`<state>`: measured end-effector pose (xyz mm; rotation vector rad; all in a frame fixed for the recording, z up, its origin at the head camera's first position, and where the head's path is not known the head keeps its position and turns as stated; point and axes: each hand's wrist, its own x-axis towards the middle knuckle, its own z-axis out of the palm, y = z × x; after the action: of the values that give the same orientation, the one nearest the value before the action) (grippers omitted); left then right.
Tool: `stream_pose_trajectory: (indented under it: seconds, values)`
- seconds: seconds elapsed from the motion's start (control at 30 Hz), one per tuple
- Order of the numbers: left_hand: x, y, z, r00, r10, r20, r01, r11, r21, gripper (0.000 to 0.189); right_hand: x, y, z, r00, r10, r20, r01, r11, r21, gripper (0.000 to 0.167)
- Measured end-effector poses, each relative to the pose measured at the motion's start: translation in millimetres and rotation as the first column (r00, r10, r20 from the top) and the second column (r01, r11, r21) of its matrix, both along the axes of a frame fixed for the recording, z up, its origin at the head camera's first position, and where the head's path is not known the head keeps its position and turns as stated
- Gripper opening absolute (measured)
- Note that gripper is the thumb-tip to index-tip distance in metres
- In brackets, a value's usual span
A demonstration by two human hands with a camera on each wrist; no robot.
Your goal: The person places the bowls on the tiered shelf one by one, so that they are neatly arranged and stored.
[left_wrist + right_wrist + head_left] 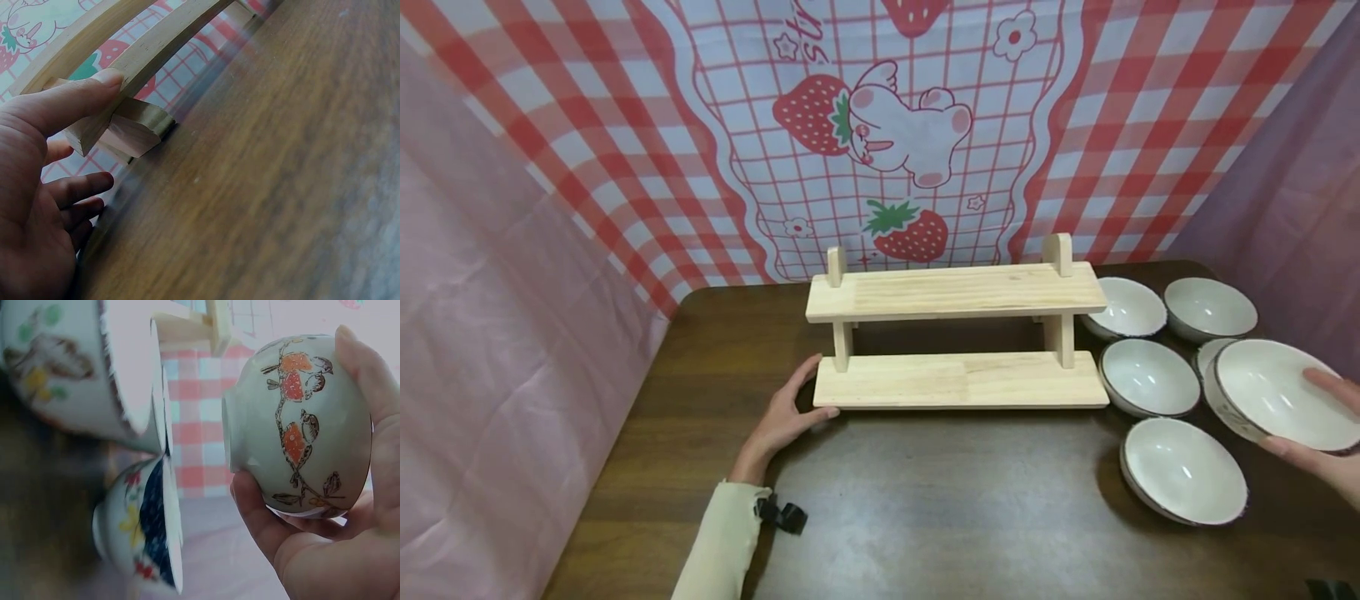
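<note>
A two-tier pale wooden rack (962, 381) stands on the table. At the left end of its lower board, my left hand (781, 417) grips with the thumb on the front edge and fingers toward the back. In the left wrist view the thumb (94, 97) lies against the board, while the lower fingers hang free beneath. Over at the far right, my right hand (1326, 471) holds a white bowl (1277, 387), raised over another bowl (1210, 354). Brown branches and orange-red birds decorate the held bowl's outside (306, 431), with fingers and thumb around its rim and side.
Several more white bowls sit right of the rack: one by its upper shelf (1127, 308), one behind (1210, 308), one at the lower board's end (1150, 377), one nearest (1183, 471). A checked strawberry cloth (910, 150) hangs behind; pink curtains (497, 333) flank the table.
</note>
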<state>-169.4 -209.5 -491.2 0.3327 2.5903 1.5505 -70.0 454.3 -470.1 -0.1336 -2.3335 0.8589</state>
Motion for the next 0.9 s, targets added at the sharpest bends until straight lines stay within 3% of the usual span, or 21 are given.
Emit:
stream_pose_trajectory:
  seconds: [0.03, 0.17, 0.37, 0.7, 0.9]
  values:
    - [0.0, 0.1, -0.6, 1.0, 0.0, -0.001, 0.0, 1.0, 0.001, 0.089, -4.3, 3.5, -3.1, 1.0, -0.005, 0.002, 0.005, 1.0, 0.011, 0.086]
    - [0.0, 0.3, -2.0, 1.0, -0.001, 0.003, 0.001, 1.0, 0.004, 0.089, -8.3, -27.1, 24.3, 0.999, 0.033, 0.021, -0.032, 0.998, -0.052, 0.092]
    - [0.0, 0.3, -0.8, 1.0, -0.002, 0.003, 0.002, 1.0, 0.006, 0.09, -11.1, -72.1, 69.4, 0.981, 0.193, 0.003, -0.189, 0.962, -0.197, 0.086]
    - [-1.0, 0.0, 1.0, 1.0, -0.006, -0.005, 0.006, 1.0, -0.005, 0.09, -25.9, -94.3, 105.1, 0.97, 0.135, 0.204, -0.125, 0.99, -0.064, 0.092]
    - [-0.7, 0.1, 0.0, 1.0, -0.002, -0.002, 0.002, 1.0, -0.006, 0.09, -40.4, -108.4, 117.6, 0.961, 0.153, 0.232, -0.15, 0.988, -0.031, 0.089]
